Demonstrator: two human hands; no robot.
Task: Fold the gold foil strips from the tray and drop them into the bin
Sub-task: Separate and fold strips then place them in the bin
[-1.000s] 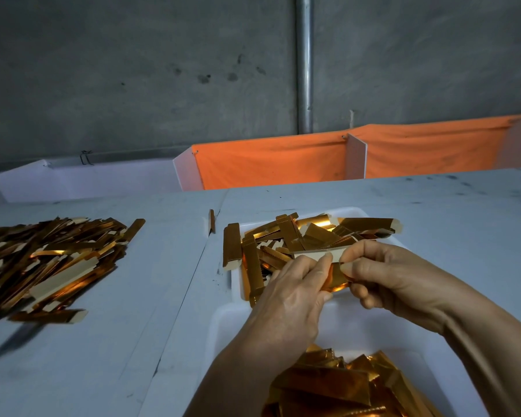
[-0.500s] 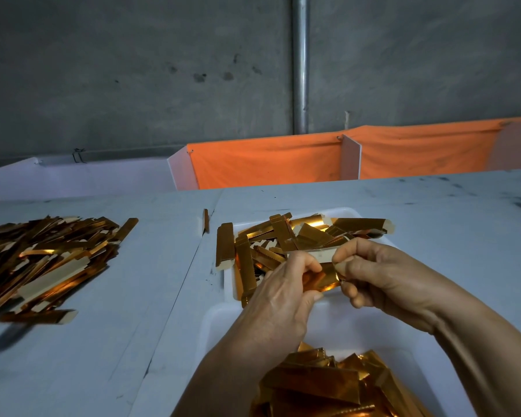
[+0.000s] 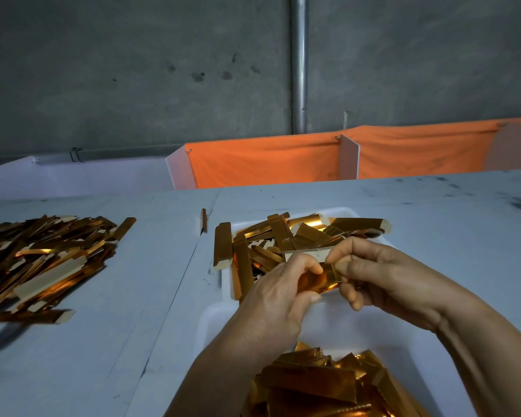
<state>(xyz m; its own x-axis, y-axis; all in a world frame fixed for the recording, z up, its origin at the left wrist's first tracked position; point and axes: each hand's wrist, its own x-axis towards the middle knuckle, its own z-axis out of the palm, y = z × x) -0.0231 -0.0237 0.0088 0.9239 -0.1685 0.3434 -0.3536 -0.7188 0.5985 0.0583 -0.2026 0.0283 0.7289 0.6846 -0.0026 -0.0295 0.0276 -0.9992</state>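
The pale surface (image 3: 433, 212) carries a white tray (image 3: 348, 211) of unfolded gold strips (image 3: 278, 233) at centre and, nearer the person, a white bin (image 3: 214, 320) holding folded pieces (image 3: 316, 383). A separate pile of strips (image 3: 42, 260) lies well apart to the left.

Both hands work above the near edge of the tray. The left hand (image 3: 278, 299) and right hand (image 3: 382, 275) each pinch one held strip (image 3: 319, 278) between thumb and fingers.

Change: one second ago the strip was held flatter; the gold lower flap is now turned toward the person. Judgement: the fold is under way, and the drop into the bin is not yet done.

The strip's long axis runs left to right, white backing along the top.
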